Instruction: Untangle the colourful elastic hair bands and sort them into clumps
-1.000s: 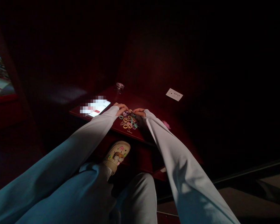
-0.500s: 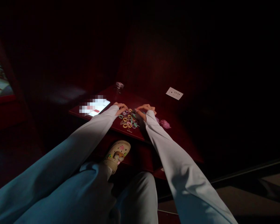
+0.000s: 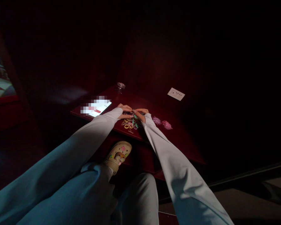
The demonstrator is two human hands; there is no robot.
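A loose pile of small coloured hair ties (image 3: 130,126), in yellow, green, pink and purple, lies near the front edge of a dark red table (image 3: 138,133). From the left, my left hand (image 3: 124,112) reaches over the far part of the pile, its thumb apart from its stretched fingers. My right hand (image 3: 142,114) curves round the pile from the opposite side, fingers also apart from the thumb. The fingertips of both hands nearly meet above the hair ties. Whatever lies under the palms is hidden.
To the left lies a lit phone (image 3: 100,107), and behind it stands a small clear jar (image 3: 120,86). A purple bundle (image 3: 156,120) and a pink bundle (image 3: 167,125) sit right of my hands. A white socket plate (image 3: 176,94) is on the wall. Below is a beige clog (image 3: 119,156).
My hands have come closer together over the pile, covering more of its far side. The purple bundle shows more clearly now beside my right wrist.
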